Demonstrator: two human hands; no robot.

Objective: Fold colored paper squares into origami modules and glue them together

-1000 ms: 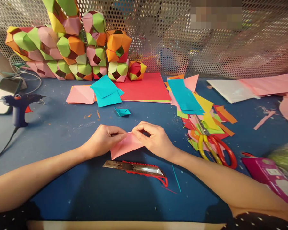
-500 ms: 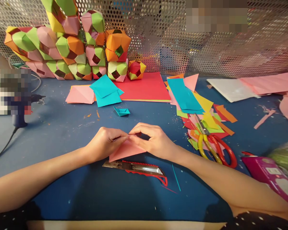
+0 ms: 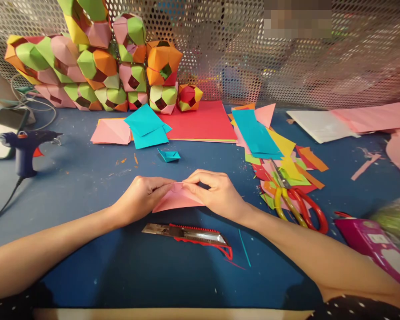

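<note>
One piece of pink paper (image 3: 176, 200) spans the space between your hands, above the table (image 3: 103, 275), near its front edge and just beyond the utility knife (image 3: 190, 234). Your left hand (image 3: 136, 200) grips its left side and your right hand (image 3: 222, 196) its right, each with the thumb on the near face; the fingers behind the sheet are mostly hidden. Both sets of fingers are closed on the paper, and the thumbs nearly meet at its upper edge, where a small flap or crease seems to show.

Judging by this grip, you are at a folding step, shaping or pressing down that upper edge. The next move seems to call for lining up the edge evenly, then running a thumb firmly along the crease while the other hand steadies the sheet. Pinch lightly at the sides, because thin paper could buckle or the fold could slip askew.

A small folded teal paper piece (image 3: 169, 156) sits just beyond your hands, with loose teal sheets (image 3: 149, 126) and a stack of pink sheets (image 3: 110, 132) farther back. The knife lies untouched, and the scissors (image 3: 302, 208) rest to your right among paper scraps (image 3: 295, 168).
</note>
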